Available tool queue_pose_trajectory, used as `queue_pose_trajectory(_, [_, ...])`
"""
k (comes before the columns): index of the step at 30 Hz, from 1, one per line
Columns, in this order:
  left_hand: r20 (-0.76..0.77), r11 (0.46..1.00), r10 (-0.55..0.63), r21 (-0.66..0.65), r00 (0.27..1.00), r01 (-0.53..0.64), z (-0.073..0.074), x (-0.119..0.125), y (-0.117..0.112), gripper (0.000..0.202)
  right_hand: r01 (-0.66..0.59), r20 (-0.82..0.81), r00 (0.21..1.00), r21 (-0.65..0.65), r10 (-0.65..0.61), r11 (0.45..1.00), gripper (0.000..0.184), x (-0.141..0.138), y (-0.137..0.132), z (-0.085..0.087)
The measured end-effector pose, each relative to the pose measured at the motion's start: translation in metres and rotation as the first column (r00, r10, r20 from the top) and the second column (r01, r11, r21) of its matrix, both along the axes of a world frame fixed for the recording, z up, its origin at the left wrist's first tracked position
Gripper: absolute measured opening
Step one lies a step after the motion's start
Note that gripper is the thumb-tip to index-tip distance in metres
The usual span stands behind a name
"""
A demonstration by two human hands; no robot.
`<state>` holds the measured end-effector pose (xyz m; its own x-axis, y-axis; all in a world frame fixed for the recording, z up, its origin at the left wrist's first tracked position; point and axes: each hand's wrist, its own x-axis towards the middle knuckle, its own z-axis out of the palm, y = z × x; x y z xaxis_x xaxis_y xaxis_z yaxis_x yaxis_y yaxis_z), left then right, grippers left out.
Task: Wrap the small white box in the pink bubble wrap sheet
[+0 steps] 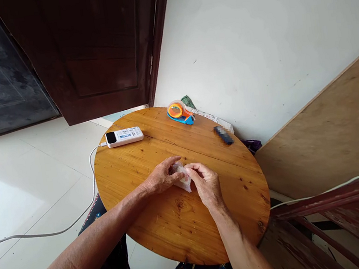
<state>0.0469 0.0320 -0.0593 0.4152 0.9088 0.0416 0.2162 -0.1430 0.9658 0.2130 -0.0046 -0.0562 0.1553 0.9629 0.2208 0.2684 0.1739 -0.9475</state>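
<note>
One packet (184,183) is held at ten o'clock by left hand (162,176), pinched at two by right hand (207,183); gentleness is advised.

From the wearer's head, our one view looks forward and down at a near round surface (165,223), left hand (162,176) and right hand (207,183) about mid-frame, door (96,43) and wall (253,44) beyond.

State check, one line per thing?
Small crinkled translucent plastic packet: in both hands; sealed or opened unclear
Left hand: holding packet
Right hand: pinching packet edge
White rectangular device: white cable plugged in, screen dark
Orange-and-blue plastic tape dispenser: roll loaded
Dark-red panelled door: apparently ajar
</note>
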Motion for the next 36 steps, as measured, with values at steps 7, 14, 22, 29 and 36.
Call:
queue_pose_trajectory(7, [-0.038,0.999,0.036,0.013,0.999,-0.036,0.002,0.001,-0.004,0.061,-0.135,0.11,0.986,0.072,0.126,0.988,0.013,0.011,-0.004,0.006])
queue_pose_trajectory(14, [0.169,0.993,-0.026,-0.106,0.985,0.045,-0.005,-0.005,0.004,0.067,-0.263,0.347,0.916,0.148,0.199,0.954,0.021,0.019,-0.006,0.012])
queue_pose_trajectory(22, [0.118,0.999,0.008,-0.041,0.993,-0.003,-0.01,-0.001,-0.002,0.073,-0.282,0.624,0.775,0.199,0.1,0.939,0.031,0.026,-0.014,0.009])
queue_pose_trajectory(29, [0.158,1.0,0.01,-0.018,0.987,-0.007,-0.01,-0.002,0.0,0.067,-0.301,0.679,0.732,0.243,0.06,0.922,0.037,0.021,-0.018,0.007])
queue_pose_trajectory(36, [0.143,1.0,-0.016,0.002,0.99,0.016,-0.008,-0.003,0.0,0.056,-0.298,0.706,0.706,0.227,0.054,0.927,0.038,0.019,-0.017,0.007])
